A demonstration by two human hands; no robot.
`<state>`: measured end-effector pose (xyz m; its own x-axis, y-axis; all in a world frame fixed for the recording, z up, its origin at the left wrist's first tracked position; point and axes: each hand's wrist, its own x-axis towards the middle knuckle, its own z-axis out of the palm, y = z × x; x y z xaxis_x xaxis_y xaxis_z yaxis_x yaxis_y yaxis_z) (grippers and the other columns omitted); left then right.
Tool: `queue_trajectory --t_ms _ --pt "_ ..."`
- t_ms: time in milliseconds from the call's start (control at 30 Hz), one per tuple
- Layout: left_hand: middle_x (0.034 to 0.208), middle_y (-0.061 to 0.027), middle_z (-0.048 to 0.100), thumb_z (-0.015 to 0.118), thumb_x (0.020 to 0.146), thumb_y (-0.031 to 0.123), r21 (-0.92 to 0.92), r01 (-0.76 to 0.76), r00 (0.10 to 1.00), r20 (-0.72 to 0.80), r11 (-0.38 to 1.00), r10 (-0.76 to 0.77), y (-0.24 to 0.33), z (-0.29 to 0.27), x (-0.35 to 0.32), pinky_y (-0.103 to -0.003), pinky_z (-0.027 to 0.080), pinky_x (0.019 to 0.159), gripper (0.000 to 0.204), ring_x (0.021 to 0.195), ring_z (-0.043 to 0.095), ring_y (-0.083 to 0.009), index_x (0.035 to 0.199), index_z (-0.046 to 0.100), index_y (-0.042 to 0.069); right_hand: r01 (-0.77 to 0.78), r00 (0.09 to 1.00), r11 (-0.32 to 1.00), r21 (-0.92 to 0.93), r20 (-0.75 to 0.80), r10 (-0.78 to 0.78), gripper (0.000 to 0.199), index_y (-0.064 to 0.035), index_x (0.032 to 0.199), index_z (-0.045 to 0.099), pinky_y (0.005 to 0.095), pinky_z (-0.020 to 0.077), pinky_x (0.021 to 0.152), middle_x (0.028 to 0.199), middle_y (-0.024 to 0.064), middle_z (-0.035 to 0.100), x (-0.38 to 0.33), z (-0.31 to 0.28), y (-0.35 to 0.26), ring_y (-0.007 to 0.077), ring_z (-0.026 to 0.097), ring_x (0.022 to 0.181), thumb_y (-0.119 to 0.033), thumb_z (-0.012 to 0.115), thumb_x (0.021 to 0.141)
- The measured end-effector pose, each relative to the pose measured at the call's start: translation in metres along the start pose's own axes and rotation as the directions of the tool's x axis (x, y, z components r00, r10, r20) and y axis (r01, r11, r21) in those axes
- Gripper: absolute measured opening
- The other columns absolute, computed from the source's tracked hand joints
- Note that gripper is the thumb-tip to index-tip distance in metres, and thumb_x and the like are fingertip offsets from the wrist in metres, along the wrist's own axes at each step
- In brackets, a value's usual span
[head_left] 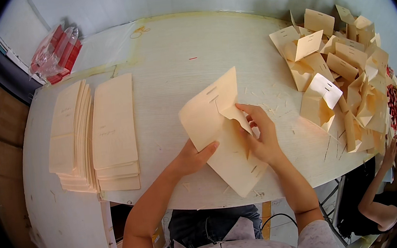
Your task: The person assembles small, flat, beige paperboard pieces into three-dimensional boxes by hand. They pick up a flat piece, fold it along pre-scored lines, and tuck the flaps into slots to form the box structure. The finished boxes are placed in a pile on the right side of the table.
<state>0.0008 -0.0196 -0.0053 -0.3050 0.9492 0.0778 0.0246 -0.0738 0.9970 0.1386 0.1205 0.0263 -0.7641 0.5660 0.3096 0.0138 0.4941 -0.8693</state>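
Over the middle of the table I hold a cream cardboard sheet (206, 108), tilted, with small dark slots near its upper and lower ends. My left hand (196, 157) is closed on its left edge, the thumb lying on top and the fingers hidden beneath. At the card's right side, my right hand (263, 136) bends up a cut flap between thumb and fingers. Part of the flap and the card below it are hidden by the right hand.
Two stacks of flat cream cards, the outer (69, 133) and the inner (113, 128), stand at left. A heap of folded cards (342, 60) fills the right. Red plastic-wrapped packs (58, 54) lie far left. Paper scraps dot the table (166, 50). Another person's arm (378, 177) shows lower right.
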Motion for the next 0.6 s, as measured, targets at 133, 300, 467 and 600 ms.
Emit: queue_trajectory --t_ms 133,300,467,600 --pt "0.097 -0.0036 0.056 0.052 0.086 0.010 -0.052 0.025 0.992 -0.119 0.998 -0.031 0.0021 0.0029 0.0023 -0.026 0.043 0.075 0.024 0.088 0.051 -0.0104 0.108 0.050 0.000 0.086 0.996 0.982 -0.168 -0.008 -0.088 0.048 -0.0008 0.117 0.046 0.0348 0.0435 0.078 0.107 0.0196 0.051 0.0000 0.0036 -0.0020 0.0322 0.051 0.098 0.000 0.056 0.070" --pt "0.075 -0.0027 0.058 0.053 0.085 0.013 0.020 -0.010 0.958 -0.286 1.000 0.015 -0.0009 0.0061 0.0038 -0.025 0.043 0.060 0.018 0.068 0.051 -0.0078 0.093 0.055 -0.003 0.065 0.998 0.981 -0.181 0.002 -0.065 0.046 -0.0009 0.117 0.046 0.0363 0.0432 0.078 0.105 0.0200 0.051 -0.0015 0.0057 -0.0010 0.0345 0.052 0.095 -0.002 0.056 0.072" --pt "0.085 -0.0004 0.056 0.051 0.087 0.011 0.120 0.090 0.973 -0.223 0.989 -0.061 0.0003 0.0020 0.0021 -0.022 0.042 0.065 0.019 0.077 0.048 -0.0063 0.099 0.053 -0.002 0.001 1.000 0.988 -0.156 -0.004 -0.002 0.041 -0.0023 0.115 0.048 0.0336 0.0440 0.073 0.103 0.0181 0.052 -0.0018 0.0060 0.0018 0.0307 0.053 0.088 -0.004 0.054 0.075" --pt "0.070 -0.0006 0.054 0.051 0.087 0.013 0.083 0.000 0.966 -0.259 0.997 0.022 -0.0041 0.0019 0.0042 -0.024 0.039 0.056 0.017 0.064 0.046 -0.0055 0.091 0.055 -0.003 -0.098 0.995 0.995 -0.004 0.030 0.098 0.039 -0.0036 0.114 0.049 0.0318 0.0438 0.070 0.105 0.0167 0.052 -0.0020 0.0023 0.0027 0.0272 0.053 0.084 -0.005 0.055 0.076"
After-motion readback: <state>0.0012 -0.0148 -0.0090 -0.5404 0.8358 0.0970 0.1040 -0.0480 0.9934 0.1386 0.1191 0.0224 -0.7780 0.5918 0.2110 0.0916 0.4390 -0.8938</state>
